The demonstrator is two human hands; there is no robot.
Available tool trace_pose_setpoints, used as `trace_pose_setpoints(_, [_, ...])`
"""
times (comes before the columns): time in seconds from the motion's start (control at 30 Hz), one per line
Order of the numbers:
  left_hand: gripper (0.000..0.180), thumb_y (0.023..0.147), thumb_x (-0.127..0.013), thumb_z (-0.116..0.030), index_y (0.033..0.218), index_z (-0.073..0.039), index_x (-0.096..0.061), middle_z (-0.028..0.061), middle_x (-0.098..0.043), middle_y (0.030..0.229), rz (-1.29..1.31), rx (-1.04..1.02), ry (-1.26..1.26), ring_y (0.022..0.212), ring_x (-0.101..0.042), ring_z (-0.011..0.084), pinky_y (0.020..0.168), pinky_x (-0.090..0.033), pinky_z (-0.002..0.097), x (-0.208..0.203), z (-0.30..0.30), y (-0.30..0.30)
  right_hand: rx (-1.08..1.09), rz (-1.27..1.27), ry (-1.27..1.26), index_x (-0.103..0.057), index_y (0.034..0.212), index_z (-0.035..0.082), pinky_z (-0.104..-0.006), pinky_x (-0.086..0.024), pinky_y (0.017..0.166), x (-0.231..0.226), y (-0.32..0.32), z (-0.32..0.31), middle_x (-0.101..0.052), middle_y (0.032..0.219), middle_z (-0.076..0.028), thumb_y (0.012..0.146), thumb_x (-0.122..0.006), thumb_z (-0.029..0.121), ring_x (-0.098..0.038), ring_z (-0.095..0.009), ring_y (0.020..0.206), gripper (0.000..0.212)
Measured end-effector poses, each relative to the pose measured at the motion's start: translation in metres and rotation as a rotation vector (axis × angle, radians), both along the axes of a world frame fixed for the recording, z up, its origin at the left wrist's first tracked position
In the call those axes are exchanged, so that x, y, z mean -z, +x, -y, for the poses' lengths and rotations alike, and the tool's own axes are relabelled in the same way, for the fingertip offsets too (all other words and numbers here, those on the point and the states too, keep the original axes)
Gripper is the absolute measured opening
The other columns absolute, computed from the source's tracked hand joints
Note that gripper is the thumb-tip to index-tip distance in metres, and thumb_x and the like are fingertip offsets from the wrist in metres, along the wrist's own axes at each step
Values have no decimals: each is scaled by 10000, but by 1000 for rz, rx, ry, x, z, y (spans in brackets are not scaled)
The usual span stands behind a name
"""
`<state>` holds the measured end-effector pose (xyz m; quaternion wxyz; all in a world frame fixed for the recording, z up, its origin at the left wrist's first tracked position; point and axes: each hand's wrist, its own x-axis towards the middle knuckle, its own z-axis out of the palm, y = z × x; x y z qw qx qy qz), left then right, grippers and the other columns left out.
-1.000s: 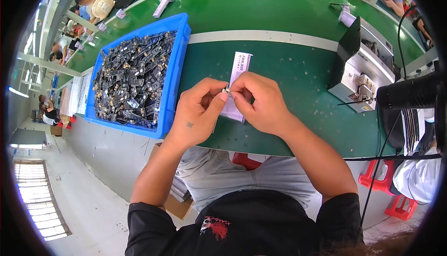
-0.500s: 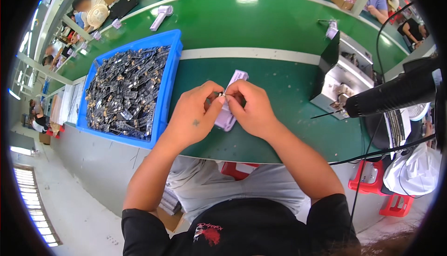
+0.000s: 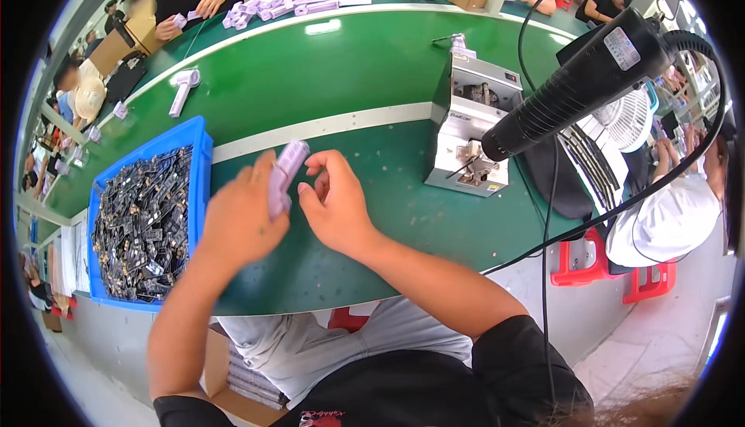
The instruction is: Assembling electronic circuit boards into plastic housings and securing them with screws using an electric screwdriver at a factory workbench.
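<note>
Over the green table (image 3: 349, 85), beside the blue bin (image 3: 203, 155) of dark parts, the left hand (image 3: 237, 221) closes round the lower end of a pale lilac housing (image 3: 285, 177), its long axis tilting up and away toward the white strip. The right hand (image 3: 335, 208) sits just right of it, fingers curled, apparently empty. Half a second ago both hands pinched a small part together above the housing; now they have parted and it is lifted.

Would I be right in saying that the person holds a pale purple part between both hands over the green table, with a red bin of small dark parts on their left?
Not quite: the bin is blue, not red, as the head view shows. The rest holds: the pale purple part sits between the left hand and the right hand over the green table, with the bin of small dark parts on the person's left.
</note>
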<state>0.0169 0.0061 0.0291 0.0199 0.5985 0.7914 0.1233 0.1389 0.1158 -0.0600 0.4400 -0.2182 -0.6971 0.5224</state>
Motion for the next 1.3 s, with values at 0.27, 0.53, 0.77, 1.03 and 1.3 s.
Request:
trace_pose_setpoints(0.27, [755, 789, -716, -266, 1454, -4, -472, 328, -673, 1199, 127, -44, 140, 1112, -665, 474, 964, -531, 526, 45, -125, -99, -194, 133, 177, -583, 1029, 33, -330, -459, 576, 7, -6, 7, -584, 855, -75, 850, -706, 7, -541, -166, 602, 219])
trace_pose_setpoints(0.53, [966, 852, -728, -473, 1576, 14, -313, 315, -457, 1525, 109, -295, 449, 1437, -426, 457, 1174, -374, 519, 67, -232, -103, -268, 275, 203, -602, 895, 40, -365, -492, 616, -1, -4, 8, -617, 822, -95, 848, -696, 16, -608, -240, 672, 109])
trace_pose_setpoints(0.77, [837, 886, -627, -667, 1400, -8, -591, 277, -524, 1496, -204, -459, 166, 1459, -416, 428, 1201, -301, 578, 33, -185, -261, -257, 330, 211, -595, 839, 67, -403, -517, 625, -6, -7, 10, -638, 794, -72, 842, -725, 76, -652, -290, 691, 131])
trace_pose_setpoints(1.03, [712, 887, -686, -575, 1262, 30, -680, 249, -649, 1306, 95, -614, -336, 1197, -609, 402, 1011, -471, 517, 61, -86, -378, -254, 339, 307, -590, 779, 87, -379, -492, 611, 4, -10, 5, -637, 722, -37, 843, -749, 119, -649, -244, 645, 175])
trace_pose_setpoints(1.3, [541, 889, -730, -458, 1041, 62, -744, 283, -739, 1042, 88, -578, -215, 946, -724, 401, 860, -551, 474, 76, -94, -388, -270, 365, 327, -585, 768, 93, -367, -486, 628, 1, -11, 8, -627, 709, -26, 839, -754, 115, -643, -236, 634, 184])
